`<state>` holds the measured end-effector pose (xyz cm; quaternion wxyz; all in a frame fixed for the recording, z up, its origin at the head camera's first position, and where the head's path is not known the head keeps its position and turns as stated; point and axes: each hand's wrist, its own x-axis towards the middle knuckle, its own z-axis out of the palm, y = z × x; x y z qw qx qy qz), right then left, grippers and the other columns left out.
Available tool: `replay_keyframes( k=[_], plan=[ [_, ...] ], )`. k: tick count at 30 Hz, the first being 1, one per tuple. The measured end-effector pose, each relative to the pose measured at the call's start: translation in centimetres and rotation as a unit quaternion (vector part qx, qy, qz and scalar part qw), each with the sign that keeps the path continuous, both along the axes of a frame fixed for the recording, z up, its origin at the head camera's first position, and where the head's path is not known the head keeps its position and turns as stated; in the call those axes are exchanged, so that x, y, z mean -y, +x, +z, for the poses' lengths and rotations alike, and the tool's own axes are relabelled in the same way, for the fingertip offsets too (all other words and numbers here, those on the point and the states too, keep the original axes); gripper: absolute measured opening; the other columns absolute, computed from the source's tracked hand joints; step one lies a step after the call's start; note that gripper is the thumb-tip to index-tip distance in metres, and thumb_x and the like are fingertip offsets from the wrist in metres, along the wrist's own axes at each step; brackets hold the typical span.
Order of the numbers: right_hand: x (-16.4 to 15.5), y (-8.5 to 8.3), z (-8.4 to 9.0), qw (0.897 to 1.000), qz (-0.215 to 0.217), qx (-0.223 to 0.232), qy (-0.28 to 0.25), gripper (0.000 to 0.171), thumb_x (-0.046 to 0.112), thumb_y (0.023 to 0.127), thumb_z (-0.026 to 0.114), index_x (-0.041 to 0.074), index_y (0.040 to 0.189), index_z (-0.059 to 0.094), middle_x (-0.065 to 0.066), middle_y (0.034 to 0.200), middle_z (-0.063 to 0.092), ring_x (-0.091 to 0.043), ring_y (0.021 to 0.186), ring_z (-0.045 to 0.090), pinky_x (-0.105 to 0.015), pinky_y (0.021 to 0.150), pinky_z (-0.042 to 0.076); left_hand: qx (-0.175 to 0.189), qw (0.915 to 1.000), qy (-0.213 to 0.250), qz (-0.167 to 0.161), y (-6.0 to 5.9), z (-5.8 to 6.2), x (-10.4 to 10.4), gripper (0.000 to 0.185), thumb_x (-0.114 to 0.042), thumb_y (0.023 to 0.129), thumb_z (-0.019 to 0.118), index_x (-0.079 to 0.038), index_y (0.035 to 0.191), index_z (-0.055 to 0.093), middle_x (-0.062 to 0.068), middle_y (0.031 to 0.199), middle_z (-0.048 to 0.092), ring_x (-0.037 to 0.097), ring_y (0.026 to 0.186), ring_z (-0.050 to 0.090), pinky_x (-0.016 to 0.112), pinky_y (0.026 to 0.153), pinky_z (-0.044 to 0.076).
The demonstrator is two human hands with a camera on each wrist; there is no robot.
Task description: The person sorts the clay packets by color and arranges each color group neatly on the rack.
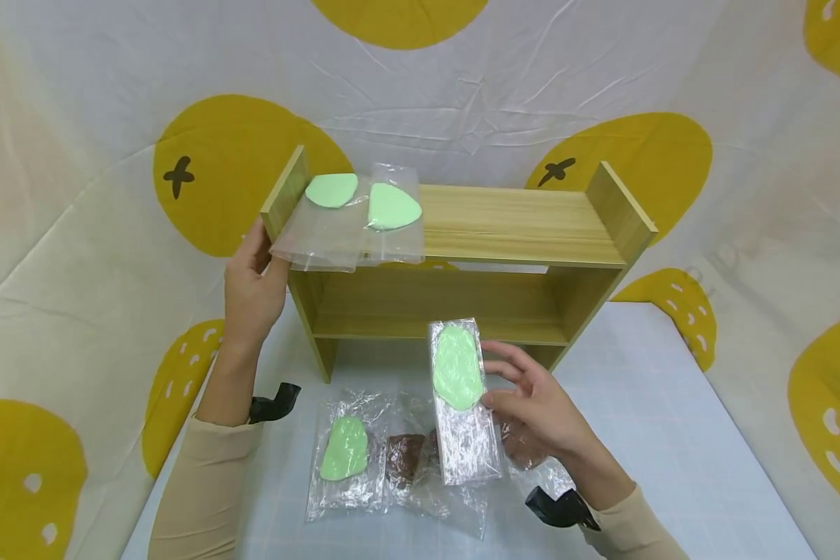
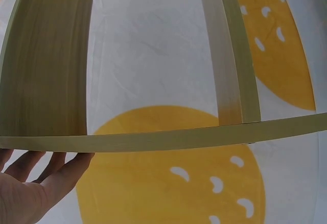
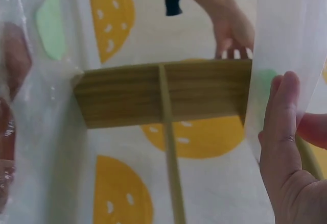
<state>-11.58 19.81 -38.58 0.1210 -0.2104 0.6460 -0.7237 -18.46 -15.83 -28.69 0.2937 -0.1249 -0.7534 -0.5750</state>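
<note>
Right hand pinching a clear packet of green dough, raised in front of the wooden shelf at its lower opening. Left hand flat against the shelf's left side, fingers straight, gripping nothing. Two green packets already on the shelf's top board, at its left end. Judged partly done: another green packet and brown packets still on the table in front of the shelf.

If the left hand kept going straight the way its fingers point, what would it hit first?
The left hand points up at the wooden shelf; its fingers already seem to touch the shelf's left end panel, just under the overhanging clear packets. Depth is uncertain.
</note>
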Motion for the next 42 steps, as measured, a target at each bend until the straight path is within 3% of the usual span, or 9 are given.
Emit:
replay_keyframes(
  k=[6, 14, 24, 33, 42],
  plan=[
    [-0.5, -0.3, 2.0, 0.997, 0.025, -0.040, -0.053, 0.064, -0.016, 0.092, 0.057, -0.004, 0.149, 0.031, -0.015, 0.130, 0.057, -0.021, 0.085, 0.070, -0.022, 0.067, 0.055, -0.011, 0.9999, 0.001, -0.004, -0.1, -0.1, 0.0, 0.042, -0.010, 0.103, 0.055, -0.006, 0.145, 0.053, 0.015, 0.137, 0.059, 0.023, 0.124, 0.056, 0.038, 0.106, 0.044],
    [-1.3, 0.0, 5.2, 0.995, 0.025, -0.063, -0.067, 0.065, -0.020, 0.092, 0.051, 0.001, 0.150, 0.033, -0.016, 0.130, 0.054, -0.018, 0.083, 0.068, -0.026, 0.069, 0.058, -0.013, 0.9999, -0.003, -0.004, -0.2, 0.0, -0.3, 0.041, -0.007, 0.103, 0.055, -0.002, 0.144, 0.053, 0.017, 0.138, 0.058, 0.025, 0.125, 0.055, 0.040, 0.107, 0.042],
    [-1.9, -2.0, 10.1, 0.986, 0.029, -0.133, -0.098, 0.066, -0.025, 0.091, 0.048, -0.005, 0.151, 0.029, -0.021, 0.131, 0.056, -0.024, 0.089, 0.069, -0.035, 0.073, 0.060, -0.006, 0.9999, -0.008, -0.003, -0.3, -0.1, -0.3, 0.042, -0.009, 0.103, 0.055, -0.003, 0.145, 0.052, 0.015, 0.139, 0.057, 0.026, 0.126, 0.055, 0.042, 0.108, 0.042],
    [-1.3, -4.6, 14.2, 0.987, -0.026, -0.111, -0.112, 0.066, -0.027, 0.089, 0.048, 0.000, 0.150, 0.038, -0.021, 0.126, 0.060, -0.025, 0.090, 0.069, -0.033, 0.072, 0.060, 0.005, 0.9999, -0.009, 0.006, -0.3, -0.2, -0.1, 0.043, -0.013, 0.104, 0.055, -0.007, 0.146, 0.052, 0.012, 0.141, 0.057, 0.025, 0.128, 0.054, 0.042, 0.109, 0.041],
    [-0.4, -9.0, 16.8, 0.988, -0.086, -0.051, -0.120, 0.063, -0.018, 0.089, 0.061, 0.002, 0.146, 0.043, -0.022, 0.122, 0.059, -0.030, 0.091, 0.067, -0.036, 0.071, 0.060, 0.008, 0.9999, -0.011, 0.006, -0.6, -0.3, 0.1, 0.044, -0.015, 0.104, 0.055, -0.010, 0.147, 0.051, 0.010, 0.142, 0.056, 0.025, 0.128, 0.053, 0.042, 0.108, 0.041]
  ],
)
